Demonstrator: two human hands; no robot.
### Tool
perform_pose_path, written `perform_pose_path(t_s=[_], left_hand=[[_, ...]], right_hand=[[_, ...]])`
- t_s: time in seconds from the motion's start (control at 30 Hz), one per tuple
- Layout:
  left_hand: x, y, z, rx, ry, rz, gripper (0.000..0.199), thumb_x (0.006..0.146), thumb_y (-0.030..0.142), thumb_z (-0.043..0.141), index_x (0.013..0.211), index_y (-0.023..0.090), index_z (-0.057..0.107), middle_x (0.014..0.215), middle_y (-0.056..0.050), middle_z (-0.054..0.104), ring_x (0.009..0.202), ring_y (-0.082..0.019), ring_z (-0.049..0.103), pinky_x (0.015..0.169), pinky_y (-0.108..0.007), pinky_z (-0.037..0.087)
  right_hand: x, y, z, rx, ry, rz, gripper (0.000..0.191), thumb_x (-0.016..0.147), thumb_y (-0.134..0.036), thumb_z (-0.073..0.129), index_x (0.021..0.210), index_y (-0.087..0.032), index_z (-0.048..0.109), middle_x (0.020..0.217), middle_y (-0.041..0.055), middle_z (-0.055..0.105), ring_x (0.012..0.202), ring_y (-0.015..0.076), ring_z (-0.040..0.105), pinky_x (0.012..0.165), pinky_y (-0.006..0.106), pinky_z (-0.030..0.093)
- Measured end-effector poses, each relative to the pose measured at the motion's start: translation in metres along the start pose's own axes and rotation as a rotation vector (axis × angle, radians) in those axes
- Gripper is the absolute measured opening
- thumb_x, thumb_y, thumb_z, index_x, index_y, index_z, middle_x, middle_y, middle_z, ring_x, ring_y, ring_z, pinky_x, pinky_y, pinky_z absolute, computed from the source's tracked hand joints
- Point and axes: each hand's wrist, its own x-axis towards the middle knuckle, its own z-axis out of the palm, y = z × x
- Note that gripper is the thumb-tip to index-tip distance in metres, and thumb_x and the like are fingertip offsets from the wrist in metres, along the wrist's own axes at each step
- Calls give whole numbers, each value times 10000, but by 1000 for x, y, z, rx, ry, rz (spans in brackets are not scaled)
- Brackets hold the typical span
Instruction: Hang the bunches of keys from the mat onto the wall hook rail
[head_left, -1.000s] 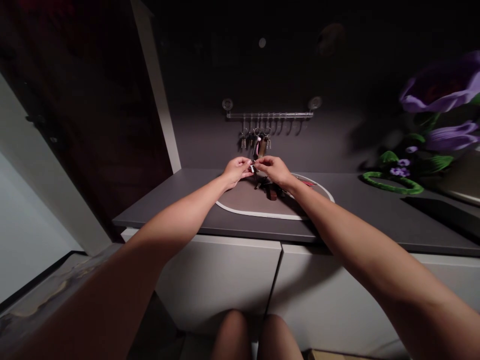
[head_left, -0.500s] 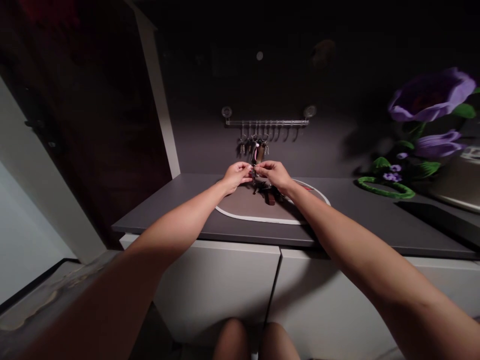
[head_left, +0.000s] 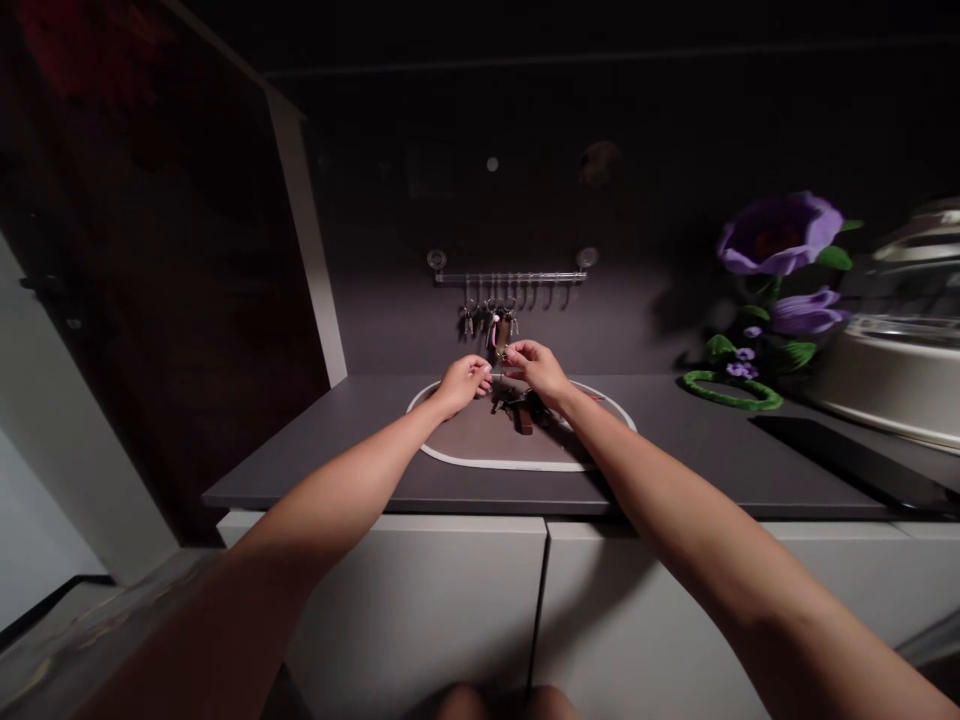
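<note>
My left hand (head_left: 465,384) is over the back of the oval mat (head_left: 469,440), fingertips pinched together; what they hold, if anything, is too small to make out. Just to its right and slightly higher, my right hand (head_left: 541,370) pinches a small key ring (head_left: 505,352), with the hands a little apart. Dark keys and a brown key fob (head_left: 524,420) lie on the mat below my hands. Behind, bunches of keys (head_left: 470,322) and a pink and brown keychain (head_left: 502,330) hang from a clear hook rail (head_left: 517,277) on the wall.
The dark countertop (head_left: 300,445) ends in a front edge above white cabinet doors (head_left: 420,580). Purple fabric flowers (head_left: 784,235) with a green ring base (head_left: 731,392) stand at right, beside a cream appliance (head_left: 892,365). A dark door (head_left: 202,260) is at left.
My hands, together over the mat before, have drawn slightly apart, the right one rising relative to the left. The camera view has tilted up and shifted right.
</note>
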Motion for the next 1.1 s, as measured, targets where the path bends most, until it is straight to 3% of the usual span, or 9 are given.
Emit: perform_pose_path(t_s=[0.17,0.3,0.5,0.77,1.1], left_hand=[[-3,-3,-1,329,-33,134,120,787,220,468,716,147,533,608,9,558,523,-76,496,533,-196,399],[-4,-5,-2,470,-41,201,166,791,242,440,701,150,545,570,16,539,515,-89,480,542,-208,372],[-6,-4,0,500,-54,194,174,785,237,427,708,149,555,589,6,563,529,-101,490,549,-214,366],[-1,-11,-1,504,-47,195,193,788,258,429,701,150,564,606,-5,587,561,-114,516,579,-226,383],[0,-14,-2,490,-33,187,195,797,266,419,717,151,554,584,6,565,543,-108,505,572,-223,384]], right_hand=[[-2,-5,-3,76,69,14,172,714,-302,604,753,-175,495,737,-13,560,727,108,569,632,243,489],[-2,-8,-4,149,132,33,127,740,-264,580,754,-176,489,733,-16,545,655,90,562,613,246,501],[15,-23,-8,205,202,53,129,744,-229,589,741,-174,472,660,-27,526,587,85,557,600,258,508],[56,-51,-13,107,228,7,125,749,-146,516,649,-159,442,537,-44,467,475,50,485,516,190,449],[81,-50,-10,98,318,46,159,737,-114,490,593,-164,444,429,-66,401,409,44,406,497,188,431]])
